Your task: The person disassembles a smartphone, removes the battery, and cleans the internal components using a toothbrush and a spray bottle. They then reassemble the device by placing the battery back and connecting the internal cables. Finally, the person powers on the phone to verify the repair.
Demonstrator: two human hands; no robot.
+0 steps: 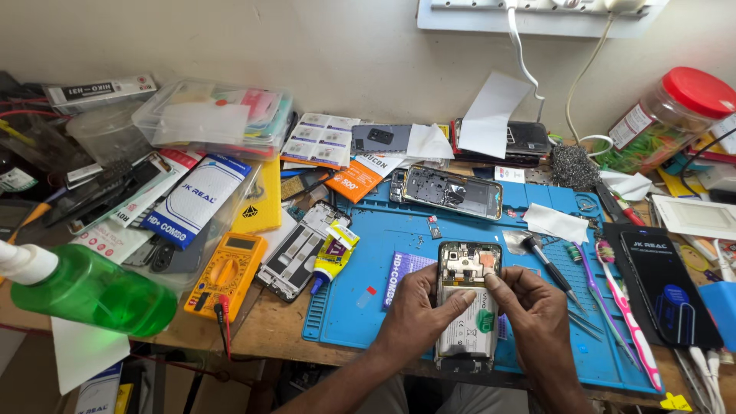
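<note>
An opened phone (468, 268) lies back-up on the blue work mat (383, 253), its silver battery (466, 330) and circuit board showing. My left hand (418, 314) grips the phone's left side, thumb pressed across the top of the battery. My right hand (537, 307) holds the right side, with thumb and forefinger pinching at the battery's upper right corner. Both hands rest over the lower half of the phone near the table's front edge.
A second opened phone (452, 192) lies at the mat's far edge. A yellow multimeter (228, 272), a glue tube (331, 261) and a phone frame (295, 253) sit left. A green spray bottle (84, 287) stands far left. Screwdriver (546, 262), toothbrushes (621, 307), a black screen box (667, 287) lie right.
</note>
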